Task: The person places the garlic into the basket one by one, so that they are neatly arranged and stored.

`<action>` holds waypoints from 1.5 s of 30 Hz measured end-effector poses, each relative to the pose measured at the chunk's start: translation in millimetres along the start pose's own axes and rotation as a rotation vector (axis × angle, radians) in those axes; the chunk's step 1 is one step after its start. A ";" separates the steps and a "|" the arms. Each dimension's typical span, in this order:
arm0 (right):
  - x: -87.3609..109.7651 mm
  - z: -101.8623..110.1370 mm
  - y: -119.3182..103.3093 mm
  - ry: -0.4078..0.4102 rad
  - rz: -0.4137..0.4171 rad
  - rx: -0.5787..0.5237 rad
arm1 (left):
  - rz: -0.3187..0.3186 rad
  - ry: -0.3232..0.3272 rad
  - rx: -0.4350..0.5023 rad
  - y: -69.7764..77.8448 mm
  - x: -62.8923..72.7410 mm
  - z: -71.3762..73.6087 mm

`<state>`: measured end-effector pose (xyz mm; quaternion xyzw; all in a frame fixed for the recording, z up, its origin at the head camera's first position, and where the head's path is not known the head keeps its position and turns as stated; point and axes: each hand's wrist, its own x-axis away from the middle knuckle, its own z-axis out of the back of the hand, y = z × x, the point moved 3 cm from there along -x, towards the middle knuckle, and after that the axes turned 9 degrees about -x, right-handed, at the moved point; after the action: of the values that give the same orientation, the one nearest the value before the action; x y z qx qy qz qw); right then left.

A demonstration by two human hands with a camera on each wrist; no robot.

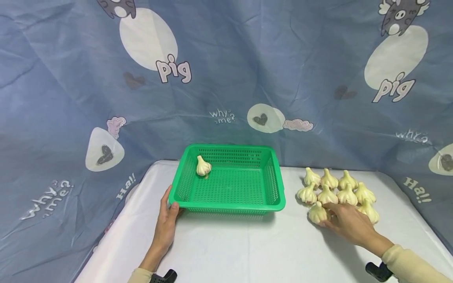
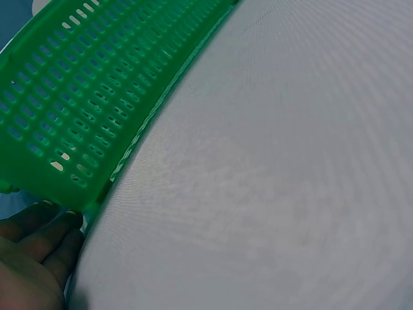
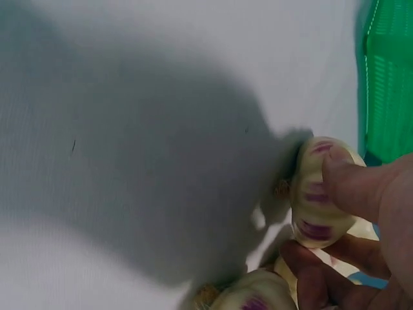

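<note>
A green plastic basket (image 1: 226,205) stands on the white table, with one garlic bulb (image 1: 203,167) in its back left corner. At the basket's front left corner, my left hand (image 1: 166,222) holds on, thumb by the front rim and fingers along the outer side. In the left wrist view, its fingertips meet the lower corner of the slotted wall. To the right, my right hand (image 1: 348,222) pinches a garlic bulb (image 3: 316,194) with purple streaks between thumb and fingers. This bulb is at the front left of a cluster of garlic bulbs (image 1: 327,195), and the hand partly covers the front row.
Several bulbs stand close together in rows around my right fingers. Behind the table (image 1: 226,251) hangs a blue cloth (image 1: 219,90) printed with pigs and words, close to the basket's back edge. The basket lies left of the bulbs.
</note>
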<state>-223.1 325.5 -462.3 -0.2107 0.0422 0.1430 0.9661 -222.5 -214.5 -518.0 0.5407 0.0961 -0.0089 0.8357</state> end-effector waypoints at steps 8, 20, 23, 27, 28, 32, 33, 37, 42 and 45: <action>2.1 -3.7 -0.2 -0.055 -0.036 -0.018 | 0.010 -0.001 -0.006 -4.3 3.4 -0.3; -11.5 16.8 -18.6 -0.114 -0.070 -0.224 | -0.008 0.023 -0.022 -3.7 4.1 4.1; -16.7 21.5 -22.5 -0.106 -0.064 -0.246 | -0.015 0.021 -0.007 -2.7 3.8 3.4; -25.2 28.6 -27.0 -0.096 -0.057 -0.258 | -0.015 0.016 0.013 -2.2 3.0 1.4; -27.7 30.6 -28.3 -0.092 -0.049 -0.257 | -0.014 0.015 0.019 -2.4 2.7 0.8; -38.3 38.2 -34.6 -0.077 -0.026 -0.256 | -0.022 0.015 0.027 -2.7 0.9 -1.2; -41.1 39.6 -36.2 -0.072 -0.021 -0.255 | -0.027 0.015 0.026 -2.8 0.4 -1.6; -54.0 42.5 -45.8 -0.059 0.000 -0.264 | -0.037 0.019 0.016 -3.7 -0.4 -1.0; -71.7 45.2 -62.1 -0.069 0.029 -0.263 | -0.047 0.019 0.025 -5.1 0.1 -0.8; -82.6 46.5 -74.5 -0.077 0.058 -0.268 | -0.052 0.020 0.030 -5.2 0.8 -1.7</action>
<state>-279.1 258.9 -379.0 -0.3307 -0.0086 0.1831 0.9258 -222.6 -215.0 -523.5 0.5507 0.1186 -0.0266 0.8258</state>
